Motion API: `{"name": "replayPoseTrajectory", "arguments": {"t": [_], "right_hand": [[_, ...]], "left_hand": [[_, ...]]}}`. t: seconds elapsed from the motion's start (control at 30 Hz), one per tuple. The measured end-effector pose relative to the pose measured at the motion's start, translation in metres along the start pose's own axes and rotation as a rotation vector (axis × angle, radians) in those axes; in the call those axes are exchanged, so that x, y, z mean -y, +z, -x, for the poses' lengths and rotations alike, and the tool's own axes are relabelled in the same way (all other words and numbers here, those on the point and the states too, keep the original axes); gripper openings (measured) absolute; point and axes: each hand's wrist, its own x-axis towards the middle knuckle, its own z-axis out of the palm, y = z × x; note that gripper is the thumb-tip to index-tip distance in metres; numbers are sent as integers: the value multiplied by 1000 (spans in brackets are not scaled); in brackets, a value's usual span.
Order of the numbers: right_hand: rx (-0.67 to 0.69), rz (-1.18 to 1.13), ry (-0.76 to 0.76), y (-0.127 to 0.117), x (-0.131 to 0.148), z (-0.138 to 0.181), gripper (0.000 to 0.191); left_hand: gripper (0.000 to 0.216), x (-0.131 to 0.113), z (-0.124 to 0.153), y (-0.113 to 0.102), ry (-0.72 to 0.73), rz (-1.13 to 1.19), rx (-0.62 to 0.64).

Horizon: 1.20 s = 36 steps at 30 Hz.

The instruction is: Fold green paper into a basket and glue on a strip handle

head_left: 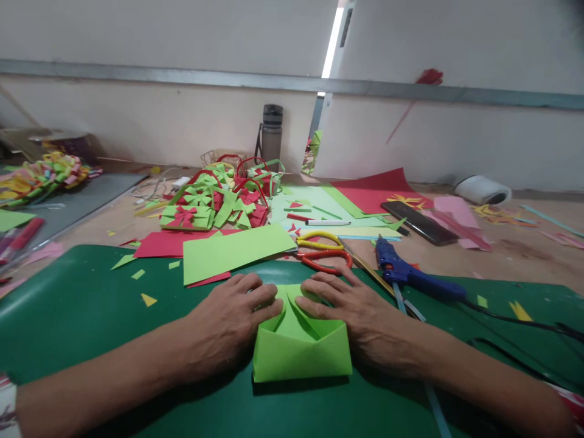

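Observation:
A bright green paper [301, 362], folded into a box-like pocket with raised front and slanted side flaps, stands on the green mat in front of me. My left hand [237, 316] grips its left side, fingers curled over the far edge. On the opposite side my right hand [351, 310] holds it, with fingers bent onto the right flap. My thumbs and part of the paper's back are hidden. Just beyond lies a flat green paper sheet [237, 252] over red paper. Scissors [323, 260] with one yellow and one red handle rest beyond my right hand.
A blue glue gun [410, 274] with a black cord lies right on the green mat [114, 340]. Behind are finished paper baskets [214, 201], a bottle [272, 137], a phone [420, 222], a marker [327, 222] and a red sheet [378, 191]. Paper scraps are scattered about.

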Motion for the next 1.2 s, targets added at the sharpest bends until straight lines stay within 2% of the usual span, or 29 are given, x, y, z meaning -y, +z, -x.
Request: {"name": "replayPoseTrajectory", "arguments": {"t": [0.33, 0.5, 0.87, 0.97, 1.1, 1.2], "right_hand": [[18, 129, 20, -2, 7, -8, 46], [-9, 236, 50, 2, 8, -13, 41], [-45, 295, 131, 10, 11, -23, 35], [-88, 194, 163, 11, 6, -22, 30], [-219, -161, 298, -6, 2, -16, 21], [-288, -343, 426, -27, 6, -14, 30]], "left_hand": [[27, 0, -3, -6, -14, 13, 27], [31, -2, -4, -7, -32, 25, 47], [33, -1, -6, 1, -63, 63, 31], [32, -1, -6, 0, -57, 82, 24], [34, 0, -4, 0, -61, 120, 9], [35, 0, -3, 2, -57, 139, -29]]}}
